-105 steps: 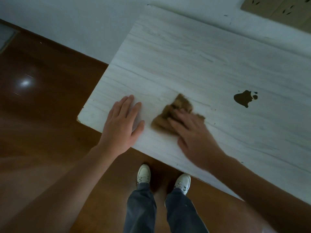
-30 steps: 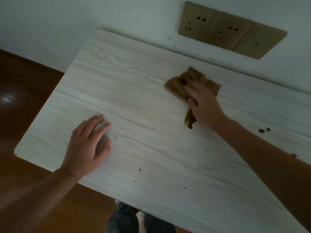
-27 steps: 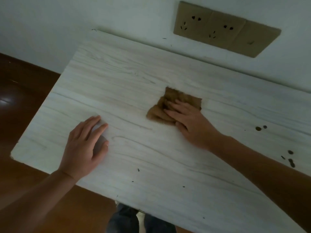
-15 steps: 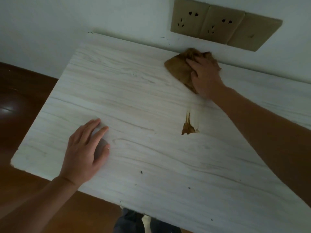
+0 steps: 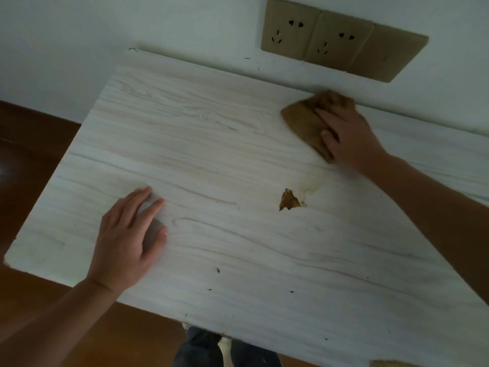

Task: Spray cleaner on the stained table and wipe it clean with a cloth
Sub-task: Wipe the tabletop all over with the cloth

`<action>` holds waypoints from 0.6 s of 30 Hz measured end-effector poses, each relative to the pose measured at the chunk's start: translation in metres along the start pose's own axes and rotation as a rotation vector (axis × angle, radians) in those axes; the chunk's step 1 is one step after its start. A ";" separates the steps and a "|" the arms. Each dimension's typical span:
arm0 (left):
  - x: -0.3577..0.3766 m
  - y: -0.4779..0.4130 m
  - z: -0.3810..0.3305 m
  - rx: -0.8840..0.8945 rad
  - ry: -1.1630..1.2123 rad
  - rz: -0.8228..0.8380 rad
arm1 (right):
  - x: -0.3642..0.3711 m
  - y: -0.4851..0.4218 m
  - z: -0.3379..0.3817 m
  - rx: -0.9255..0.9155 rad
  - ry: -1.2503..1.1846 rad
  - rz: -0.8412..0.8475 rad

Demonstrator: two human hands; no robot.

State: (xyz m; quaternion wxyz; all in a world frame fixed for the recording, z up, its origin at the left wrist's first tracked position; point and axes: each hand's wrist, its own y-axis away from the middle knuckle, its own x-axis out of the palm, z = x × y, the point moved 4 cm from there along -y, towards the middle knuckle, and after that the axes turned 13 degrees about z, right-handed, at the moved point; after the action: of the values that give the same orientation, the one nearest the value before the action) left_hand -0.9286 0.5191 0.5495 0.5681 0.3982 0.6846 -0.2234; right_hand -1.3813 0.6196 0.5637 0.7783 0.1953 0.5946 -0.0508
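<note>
A white wood-grain table (image 5: 238,160) fills the view. My right hand (image 5: 349,136) presses a crumpled brown cloth (image 5: 304,120) flat on the table at its far edge, close to the wall. A small brown stain (image 5: 289,200) with a faint smear above it lies in the middle of the table, below the cloth. My left hand (image 5: 129,239) rests flat on the table near its left front, fingers spread, holding nothing. Small dark specks dot the front part of the table. No spray bottle is in view.
Brown wall sockets (image 5: 341,41) sit on the white wall just above the table's far edge. Dark wooden floor (image 5: 31,144) lies to the left and in front. My legs (image 5: 225,350) show below the front edge.
My right hand has slid the cloth a little to the right along the far edge. The brown stain is shorter now, with a faint smear above it. My left hand has stayed put.
</note>
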 end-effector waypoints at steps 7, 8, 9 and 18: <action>0.002 -0.001 0.001 -0.006 -0.008 0.020 | 0.025 -0.011 0.086 -0.164 -0.058 0.022; 0.001 -0.002 0.000 -0.008 -0.009 0.022 | 0.035 0.010 0.099 -0.237 -0.056 0.065; 0.001 -0.002 0.000 -0.010 -0.008 0.023 | 0.044 0.033 0.107 -0.302 -0.034 0.120; 0.001 -0.001 0.001 -0.004 -0.014 0.005 | 0.011 0.015 -0.005 -0.045 0.011 0.057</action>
State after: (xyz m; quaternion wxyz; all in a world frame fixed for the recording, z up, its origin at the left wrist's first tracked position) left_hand -0.9285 0.5182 0.5481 0.5743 0.3973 0.6799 -0.2236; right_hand -1.3773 0.6370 0.5556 0.7802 0.1949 0.5943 -0.0141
